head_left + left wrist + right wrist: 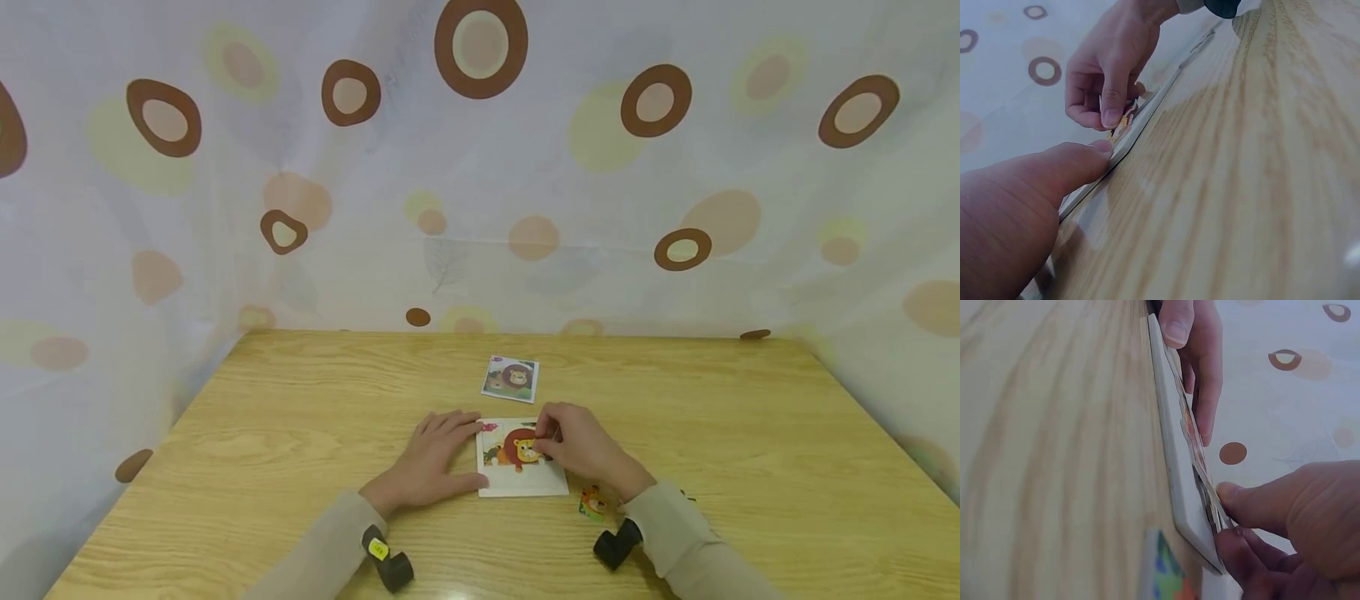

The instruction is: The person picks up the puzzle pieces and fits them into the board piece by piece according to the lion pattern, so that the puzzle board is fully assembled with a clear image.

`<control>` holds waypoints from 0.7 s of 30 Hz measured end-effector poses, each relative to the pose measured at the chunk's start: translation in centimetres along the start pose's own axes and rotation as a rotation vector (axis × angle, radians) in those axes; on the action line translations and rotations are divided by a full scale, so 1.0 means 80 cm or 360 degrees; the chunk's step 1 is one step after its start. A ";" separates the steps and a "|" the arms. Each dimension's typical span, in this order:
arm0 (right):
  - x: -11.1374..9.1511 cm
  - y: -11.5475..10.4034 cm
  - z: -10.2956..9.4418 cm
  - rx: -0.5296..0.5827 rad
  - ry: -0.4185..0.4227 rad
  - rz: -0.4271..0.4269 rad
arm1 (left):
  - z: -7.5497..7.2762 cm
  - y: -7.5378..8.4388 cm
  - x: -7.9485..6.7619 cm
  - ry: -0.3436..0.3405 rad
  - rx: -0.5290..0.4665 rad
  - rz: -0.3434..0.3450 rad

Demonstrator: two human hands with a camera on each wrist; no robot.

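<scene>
A white-framed jigsaw puzzle board (522, 485) lies on the table, its upper part filled with pieces showing a lion and its lower part bare white. My left hand (429, 461) rests flat along the board's left edge, fingers spread, the thumb (1085, 164) straight against the rim. At the board's right side my right hand (587, 443) pinches a thin puzzle piece (1209, 487) between thumb and fingertips. That piece stands tilted over the board's right edge; its printed face is mostly hidden by the fingers.
Behind the board lies a square picture card (510, 380) with the same lion. A loose orange and green puzzle piece (592, 502) sits near the right wrist, and another bit (687, 497) shows past the right sleeve. A patterned curtain (480, 275) closes off the table's back.
</scene>
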State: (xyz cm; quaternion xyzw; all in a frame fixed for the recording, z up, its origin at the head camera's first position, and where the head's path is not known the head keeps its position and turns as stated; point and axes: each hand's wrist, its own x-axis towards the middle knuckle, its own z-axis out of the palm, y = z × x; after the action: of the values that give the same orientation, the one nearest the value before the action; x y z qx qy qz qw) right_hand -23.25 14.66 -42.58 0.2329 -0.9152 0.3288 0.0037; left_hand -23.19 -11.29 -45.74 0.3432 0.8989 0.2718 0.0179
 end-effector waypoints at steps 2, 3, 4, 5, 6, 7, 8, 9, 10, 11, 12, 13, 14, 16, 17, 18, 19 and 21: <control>0.000 -0.004 0.000 -0.0019 0.0006 0.0042 | -0.001 0.001 0.000 0.0001 -0.0002 0.0000; 0.001 -0.005 0.000 -0.0029 0.0006 0.0065 | -0.001 0.001 0.000 0.0002 -0.0001 0.0001; 0.001 -0.006 0.001 -0.0048 0.0008 0.0090 | -0.001 0.001 0.000 0.0003 -0.0005 0.0002; 0.001 -0.007 0.001 -0.0062 0.0014 0.0119 | -0.001 0.002 0.000 0.0004 -0.0005 0.0003; 0.001 -0.007 0.001 -0.0072 0.0022 0.0146 | -0.002 0.002 -0.001 0.0005 -0.0007 0.0005; 0.001 -0.007 0.001 -0.0082 0.0028 0.0173 | -0.002 0.002 -0.001 0.0006 -0.0011 0.0005; 0.001 -0.007 0.001 -0.0091 0.0034 0.0187 | -0.002 0.002 -0.001 0.0005 -0.0009 0.0005; 0.001 -0.006 0.002 -0.0094 0.0037 0.0204 | -0.002 0.003 -0.001 0.0007 -0.0012 0.0005; 0.000 -0.005 0.001 -0.0095 0.0039 0.0217 | -0.002 0.003 0.000 0.0008 -0.0013 0.0004; 0.000 -0.004 0.001 -0.0085 0.0039 0.0222 | -0.002 0.003 0.000 0.0007 -0.0014 0.0003; 0.000 -0.003 0.001 -0.0082 0.0034 0.0223 | -0.002 0.003 0.000 0.0007 -0.0016 0.0002; 0.000 -0.002 0.001 -0.0078 0.0029 0.0221 | -0.002 0.003 0.000 0.0005 -0.0014 -0.0001; 0.000 -0.001 0.001 -0.0072 0.0025 0.0214 | -0.002 0.003 0.000 0.0002 -0.0012 -0.0003; 0.000 0.001 0.001 -0.0056 0.0019 0.0207 | -0.003 0.004 0.001 -0.0007 -0.0009 -0.0007; 0.001 0.001 0.001 -0.0045 0.0018 0.0204 | -0.003 0.004 0.000 -0.0011 -0.0008 -0.0007; 0.001 0.002 0.001 -0.0031 0.0017 0.0200 | -0.003 0.004 0.000 -0.0014 -0.0004 -0.0007; 0.001 0.003 0.001 -0.0015 0.0018 0.0200 | -0.003 0.003 0.000 -0.0016 -0.0001 -0.0006; 0.002 0.004 0.002 0.0032 0.0025 0.0214 | -0.003 0.003 0.000 -0.0023 0.0003 -0.0014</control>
State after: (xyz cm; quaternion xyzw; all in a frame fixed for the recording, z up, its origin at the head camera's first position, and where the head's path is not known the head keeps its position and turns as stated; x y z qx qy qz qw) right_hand -23.46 14.71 -42.85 0.1685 -0.9254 0.3393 -0.0137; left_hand -23.10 -11.26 -45.43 0.3411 0.9005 0.2684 0.0253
